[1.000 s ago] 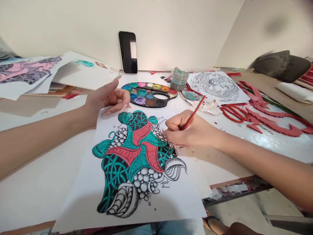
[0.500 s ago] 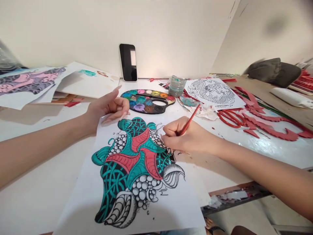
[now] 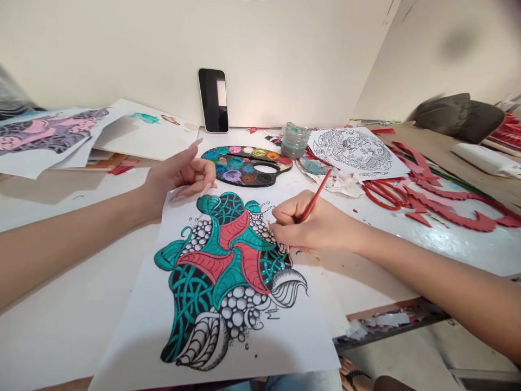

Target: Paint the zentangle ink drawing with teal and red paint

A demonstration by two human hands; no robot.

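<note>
Thin red-handled paintbrush (image 3: 315, 195) pinched firmly in the right hand (image 3: 313, 222), tip hidden under the fingers (image 3: 280, 228), on the ink drawing (image 3: 220, 271) lying flat before the body. Left hand (image 3: 183, 176) loosely open, empty, at the top edge of the paper (image 3: 173, 212). Teal and red lobes (image 3: 207, 260) painted; bubble clusters (image 3: 240, 309) and striped shells (image 3: 203, 342) uncoloured. Beyond, a black watercolour palette (image 3: 280, 169) with filled wells, and a glass jar (image 3: 295, 141) of cloudy grey-green water.
</note>
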